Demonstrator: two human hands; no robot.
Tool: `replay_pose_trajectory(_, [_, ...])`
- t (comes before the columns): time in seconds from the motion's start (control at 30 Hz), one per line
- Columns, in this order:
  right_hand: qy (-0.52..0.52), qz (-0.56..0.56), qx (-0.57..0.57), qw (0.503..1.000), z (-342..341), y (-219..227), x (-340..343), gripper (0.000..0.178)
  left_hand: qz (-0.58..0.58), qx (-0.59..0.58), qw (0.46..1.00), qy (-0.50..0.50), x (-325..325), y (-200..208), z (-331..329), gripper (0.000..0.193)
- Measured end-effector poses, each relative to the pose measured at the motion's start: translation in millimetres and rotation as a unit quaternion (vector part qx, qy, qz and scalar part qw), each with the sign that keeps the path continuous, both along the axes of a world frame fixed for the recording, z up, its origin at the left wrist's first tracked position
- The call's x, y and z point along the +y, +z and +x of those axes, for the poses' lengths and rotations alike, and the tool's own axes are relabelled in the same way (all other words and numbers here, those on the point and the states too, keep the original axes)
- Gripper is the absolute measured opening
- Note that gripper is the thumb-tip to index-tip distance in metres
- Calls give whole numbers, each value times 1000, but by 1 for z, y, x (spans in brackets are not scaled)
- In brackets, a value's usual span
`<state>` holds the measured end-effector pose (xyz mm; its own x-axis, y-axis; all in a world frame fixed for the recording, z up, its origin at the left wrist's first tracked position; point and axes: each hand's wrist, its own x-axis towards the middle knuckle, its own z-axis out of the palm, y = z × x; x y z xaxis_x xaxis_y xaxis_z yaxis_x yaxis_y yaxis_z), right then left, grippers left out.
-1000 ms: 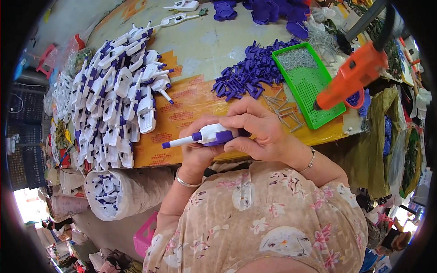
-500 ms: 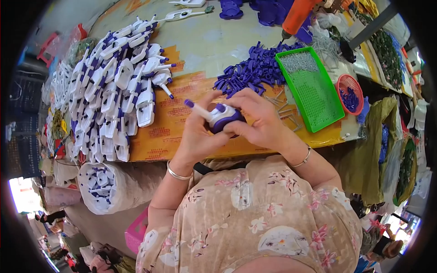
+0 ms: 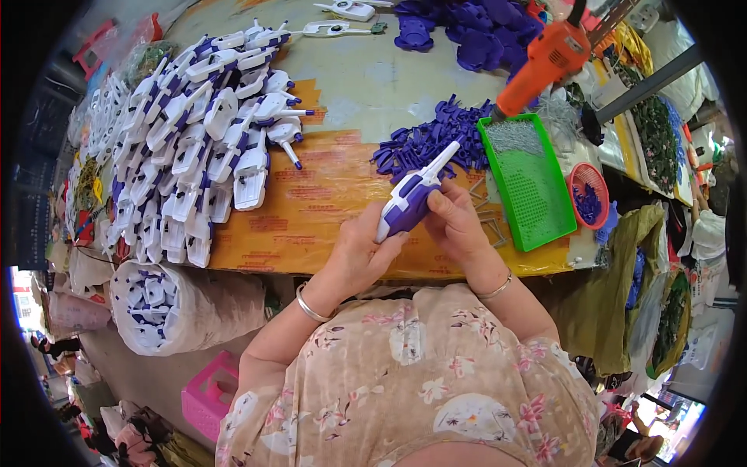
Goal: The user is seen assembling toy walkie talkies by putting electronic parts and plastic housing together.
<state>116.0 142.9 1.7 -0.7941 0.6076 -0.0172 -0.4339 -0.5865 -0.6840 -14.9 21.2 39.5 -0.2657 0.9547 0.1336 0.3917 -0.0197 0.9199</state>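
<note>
Purple-and-white toy gun (image 3: pixel 410 198) is being assembled, both hands (image 3: pixel 354 257) (image 3: pixel 459 226) grasping it; seating its halves squarely seems next.

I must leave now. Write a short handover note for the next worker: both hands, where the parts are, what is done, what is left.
Left hand: holds the purple and white toy gun by its lower end.
Right hand: fingers press on its side.
The toy is held above the table's near edge.
Done: a stack of finished toys lies at the left.
Left: loose purple parts beside the green tray; an orange power tool hangs over it.
</note>
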Motion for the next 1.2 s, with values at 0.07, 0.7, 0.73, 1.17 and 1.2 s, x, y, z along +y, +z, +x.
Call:
replay_pose_trajectory(0.07, [1, -9, 14, 1000, 2, -12, -1, 36, 4, 21, 1000, -6, -2, 0, 0, 25])
replay_pose_trajectory(0.7, [-37, -87, -4, 995, -4, 8, -9, 38, 40, 51, 998, 17, 3, 2, 3, 29])
replay_pose_trajectory(0.73, [-38, -87, -4, 996, -3, 7, -9, 38, 21, 49, 998, 13, 3, 0, 3, 28])
replay_pose_trajectory(1.17, [-49, -23, -3, 998, -2, 4, -5, 52, 100, 124, 987, 26, 10, -4, -2, 33])
replay_pose_trajectory(1.2, [-46, -21, -11, 999, -2, 5, -6, 61, 129, 133, 982, 26, 11, -5, -3, 34])
